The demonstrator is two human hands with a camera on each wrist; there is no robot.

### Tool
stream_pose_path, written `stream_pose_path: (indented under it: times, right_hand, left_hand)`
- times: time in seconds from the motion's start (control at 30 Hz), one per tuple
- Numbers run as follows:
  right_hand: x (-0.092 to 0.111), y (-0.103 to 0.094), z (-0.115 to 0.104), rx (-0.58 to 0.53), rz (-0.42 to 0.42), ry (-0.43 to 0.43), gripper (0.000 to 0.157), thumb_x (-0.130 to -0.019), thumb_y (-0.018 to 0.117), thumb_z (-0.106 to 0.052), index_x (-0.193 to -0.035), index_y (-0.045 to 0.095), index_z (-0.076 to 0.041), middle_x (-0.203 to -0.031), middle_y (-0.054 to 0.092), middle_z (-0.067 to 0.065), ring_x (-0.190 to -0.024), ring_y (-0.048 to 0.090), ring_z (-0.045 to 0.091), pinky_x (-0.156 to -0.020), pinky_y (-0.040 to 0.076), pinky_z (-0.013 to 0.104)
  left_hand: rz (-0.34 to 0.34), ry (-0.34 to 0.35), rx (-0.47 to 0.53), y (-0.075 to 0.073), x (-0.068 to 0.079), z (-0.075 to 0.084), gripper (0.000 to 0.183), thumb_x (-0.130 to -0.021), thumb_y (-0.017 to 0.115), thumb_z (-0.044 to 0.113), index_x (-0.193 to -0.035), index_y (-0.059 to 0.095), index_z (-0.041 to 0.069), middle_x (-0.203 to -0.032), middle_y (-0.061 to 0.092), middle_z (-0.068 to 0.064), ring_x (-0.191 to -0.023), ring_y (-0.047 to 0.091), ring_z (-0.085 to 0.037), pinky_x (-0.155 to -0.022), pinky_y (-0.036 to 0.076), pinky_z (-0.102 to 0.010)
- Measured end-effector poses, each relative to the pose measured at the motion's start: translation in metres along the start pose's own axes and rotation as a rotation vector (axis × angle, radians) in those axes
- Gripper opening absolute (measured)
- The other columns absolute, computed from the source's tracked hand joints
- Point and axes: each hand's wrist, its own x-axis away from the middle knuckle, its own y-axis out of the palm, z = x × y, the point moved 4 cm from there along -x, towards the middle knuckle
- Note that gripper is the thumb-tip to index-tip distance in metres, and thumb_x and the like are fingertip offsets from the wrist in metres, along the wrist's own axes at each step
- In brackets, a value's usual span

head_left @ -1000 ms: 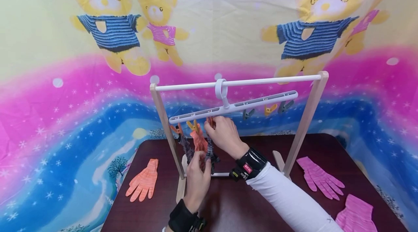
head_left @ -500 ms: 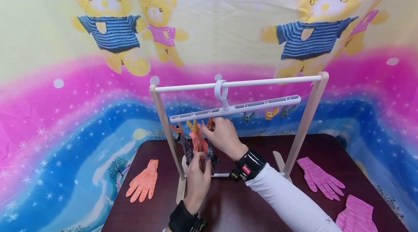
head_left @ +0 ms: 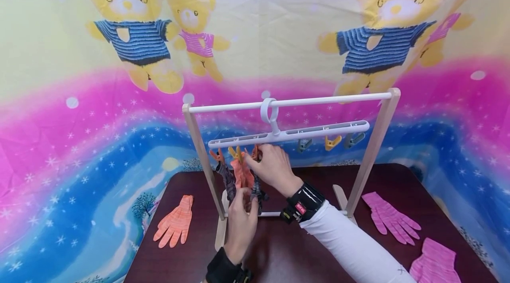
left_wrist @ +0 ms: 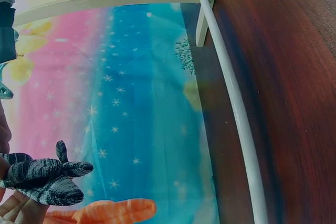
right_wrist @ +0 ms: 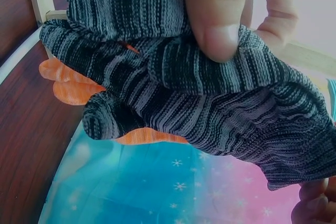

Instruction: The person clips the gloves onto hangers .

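In the head view, my left hand (head_left: 242,225) holds the lower end of a black-and-grey striped knit glove (right_wrist: 220,114), and the right wrist view has its thumb pressed on the glove's fingers. My right hand (head_left: 275,165) is up under the hanger, thumb and fingers round an orange clothespin (head_left: 255,153) at the cuff. This clothespin hangs from the left half of a white clip hanger (head_left: 283,134). To its left, an orange glove (head_left: 241,174) hangs from a yellow clothespin (head_left: 235,153), and another dark glove (head_left: 226,179) from an orange one (head_left: 216,156).
The hanger hooks over the white top bar (head_left: 326,100) of a wooden stand on a dark table (head_left: 295,252). On its right half hang a yellow clothespin (head_left: 332,142) and two grey ones. An orange glove (head_left: 175,221) lies left, two pink gloves (head_left: 392,219) right.
My right thumb has moved slightly left and down off the orange clothespin, whose handles show more now. The hanger's right end has dropped a little, so it tilts less. The left hand stays almost still.
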Motion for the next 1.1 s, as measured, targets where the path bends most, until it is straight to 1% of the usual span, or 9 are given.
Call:
stream_pose_path:
  times: [0.1,0.23,0.33,0.47,0.67,0.8,0.87,1.0,1.1]
  right_hand:
    - [0.001,-0.001,0.000,0.020,0.001,0.002,0.035,-0.083,0.060,-0.048,-0.064,0.048,-0.021,-0.049,0.039,-0.006,-0.042,0.039,0.011,-0.036,0.026,0.030]
    - [0.002,0.000,0.000,0.044,0.000,-0.002,0.035,-0.083,0.059,-0.051,-0.066,0.048,-0.022,-0.050,0.040,-0.006,-0.043,0.040,0.011,-0.036,0.026,0.030]
    - [0.002,0.000,0.001,0.062,0.004,-0.010,0.034,-0.083,0.057,-0.053,-0.068,0.048,-0.024,-0.052,0.042,-0.007,-0.044,0.041,0.010,-0.037,0.028,0.031]
    - [0.004,0.000,0.002,0.078,0.006,-0.014,0.035,-0.083,0.054,-0.056,-0.069,0.048,-0.025,-0.054,0.042,-0.007,-0.046,0.040,0.010,-0.038,0.028,0.030]
    - [0.009,-0.002,0.006,0.061,0.020,-0.003,0.040,-0.084,0.051,-0.060,-0.071,0.052,-0.022,-0.057,0.041,-0.006,-0.047,0.039,0.010,-0.037,0.027,0.030]
    - [0.012,-0.003,0.008,0.054,0.046,0.002,0.038,-0.084,0.052,-0.060,-0.079,0.059,-0.023,-0.062,0.047,-0.005,-0.052,0.042,0.008,-0.039,0.032,0.030]
    - [0.014,-0.005,0.009,0.048,0.074,0.002,0.038,-0.084,0.053,-0.060,-0.085,0.063,-0.023,-0.066,0.050,-0.006,-0.055,0.044,0.007,-0.042,0.035,0.030]
    - [0.017,-0.008,0.011,0.017,0.123,-0.005,0.043,-0.085,0.053,-0.058,-0.094,0.068,-0.019,-0.073,0.054,-0.008,-0.060,0.046,0.005,-0.046,0.038,0.030]
    - [0.019,-0.009,0.013,0.001,0.133,-0.002,0.045,-0.086,0.052,-0.056,-0.098,0.070,-0.017,-0.078,0.056,-0.008,-0.062,0.046,0.005,-0.047,0.038,0.030]
  left_hand:
    - [0.000,-0.004,0.011,0.001,0.001,-0.002,0.014,-0.089,0.059,0.013,-0.103,0.055,0.013,-0.089,0.063,0.002,-0.077,0.060,-0.007,-0.063,0.051,-0.028]
    - [-0.010,-0.029,0.013,0.001,0.003,-0.005,0.018,-0.089,0.060,0.014,-0.106,0.053,0.013,-0.093,0.064,0.000,-0.084,0.063,-0.009,-0.068,0.053,-0.028]
    - [-0.017,-0.046,0.010,0.001,0.004,-0.006,0.021,-0.088,0.060,0.014,-0.107,0.051,0.014,-0.093,0.064,0.000,-0.084,0.063,-0.010,-0.068,0.054,-0.028]
    - [-0.020,-0.048,0.007,0.000,0.005,-0.007,0.025,-0.088,0.061,0.016,-0.110,0.050,0.014,-0.094,0.063,0.001,-0.083,0.063,-0.009,-0.068,0.053,-0.028]
    - [-0.024,-0.047,-0.025,-0.001,0.005,-0.009,0.031,-0.089,0.061,0.020,-0.117,0.050,0.012,-0.097,0.063,0.001,-0.084,0.062,-0.008,-0.068,0.053,-0.027]
    - [-0.043,-0.056,-0.041,-0.001,0.005,-0.010,0.035,-0.090,0.060,0.022,-0.121,0.049,0.010,-0.099,0.063,0.002,-0.086,0.062,-0.008,-0.069,0.053,-0.028]
    - [-0.047,-0.056,-0.049,-0.002,0.005,-0.010,0.036,-0.090,0.060,0.022,-0.122,0.049,0.010,-0.099,0.063,0.002,-0.086,0.062,-0.008,-0.070,0.053,-0.028]
    - [-0.037,-0.036,-0.057,-0.002,0.005,-0.010,0.036,-0.089,0.060,0.021,-0.122,0.049,0.010,-0.099,0.065,0.002,-0.085,0.063,-0.008,-0.070,0.053,-0.028]
    - [-0.036,-0.029,-0.066,-0.003,0.005,-0.010,0.036,-0.089,0.060,0.021,-0.122,0.049,0.010,-0.101,0.066,0.001,-0.085,0.064,-0.008,-0.070,0.053,-0.029]
